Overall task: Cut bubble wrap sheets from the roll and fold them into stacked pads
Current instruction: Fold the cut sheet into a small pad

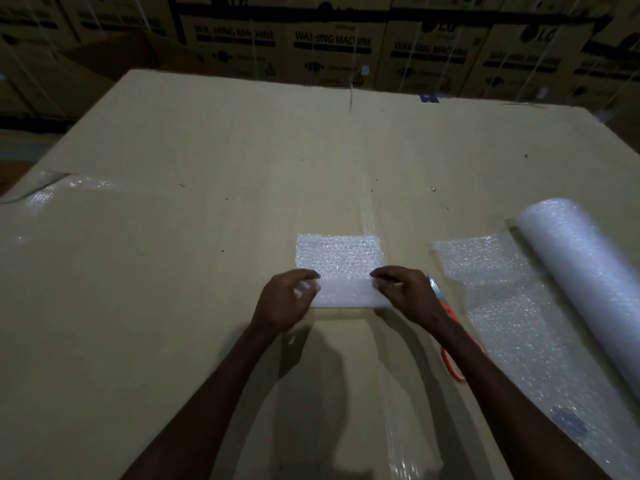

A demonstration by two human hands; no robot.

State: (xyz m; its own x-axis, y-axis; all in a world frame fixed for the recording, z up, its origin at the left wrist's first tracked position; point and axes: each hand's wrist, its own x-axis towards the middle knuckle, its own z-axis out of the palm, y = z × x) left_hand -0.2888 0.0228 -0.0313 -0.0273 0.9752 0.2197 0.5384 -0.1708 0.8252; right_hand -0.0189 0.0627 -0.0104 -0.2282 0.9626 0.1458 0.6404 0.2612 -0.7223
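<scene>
A small cut sheet of bubble wrap lies in the middle of a large cardboard work surface. Its near edge is turned up and over into a fold. My left hand pinches the fold's left end, and my right hand pinches its right end. To the right lies the bubble wrap roll, with its loose unrolled end spread flat toward me. Orange-handled scissors rest on the cardboard, partly hidden under my right forearm.
Another piece of bubble wrap lies at the cardboard's far left edge. Stacked washing machine cartons form a wall behind the work surface. The lighting is dim.
</scene>
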